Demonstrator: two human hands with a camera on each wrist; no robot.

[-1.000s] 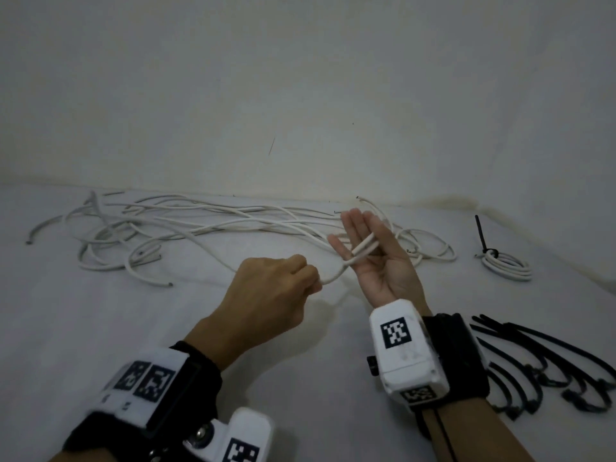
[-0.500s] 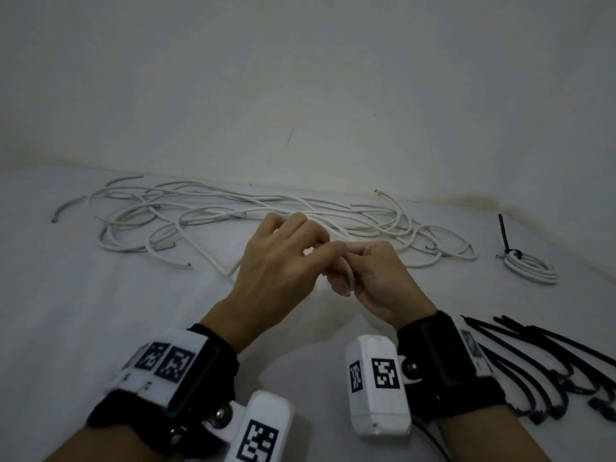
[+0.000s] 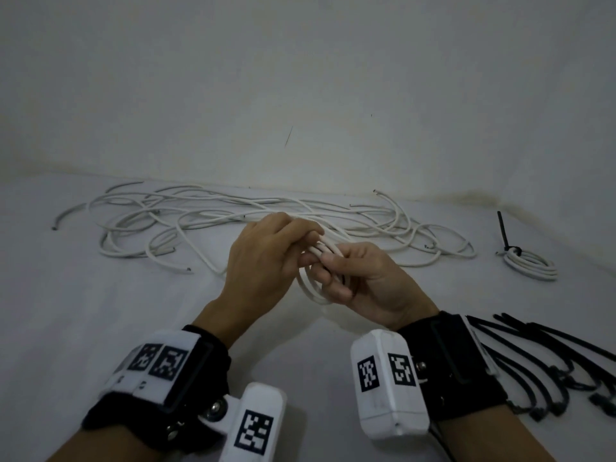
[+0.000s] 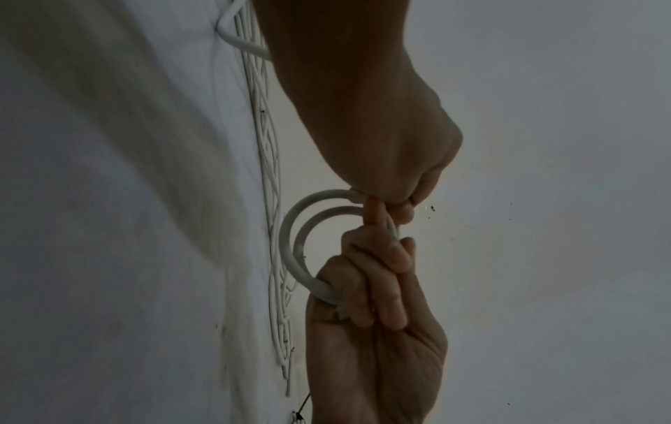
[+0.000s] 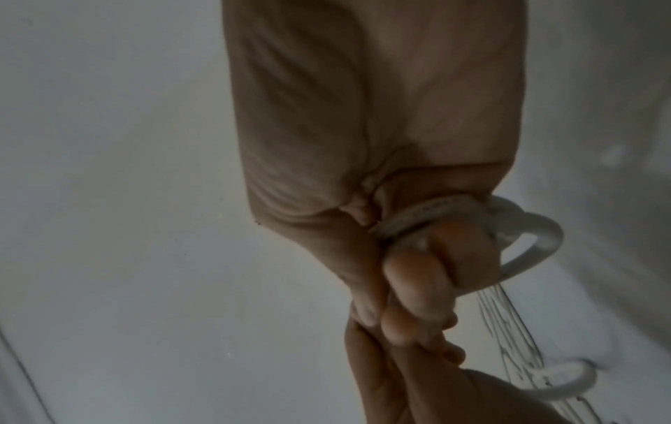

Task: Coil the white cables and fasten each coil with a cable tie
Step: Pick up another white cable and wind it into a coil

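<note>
A small coil of white cable (image 3: 308,290) hangs between my two hands above the white surface. My right hand (image 3: 336,278) has its fingers curled round the loops of the coil (image 5: 537,238). Touching it from the left, my left hand (image 3: 301,250) pinches the cable's strands at the top of the coil (image 4: 290,238). The cable's free length runs back into the tangle of loose white cables (image 3: 233,215) by the wall. A bunch of black cable ties (image 3: 550,355) lies to the right of my right wrist.
A finished white coil (image 3: 530,266) with a black tie sticking up lies at the far right near the wall. The wall (image 3: 300,95) rises just behind the cable tangle. Bare white surface (image 3: 100,328) stretches to the left of my hands.
My right hand, open palm-up a second ago with the cable across its fingers, has closed round the loops. My left hand came in against it and the coil has gained loops.
</note>
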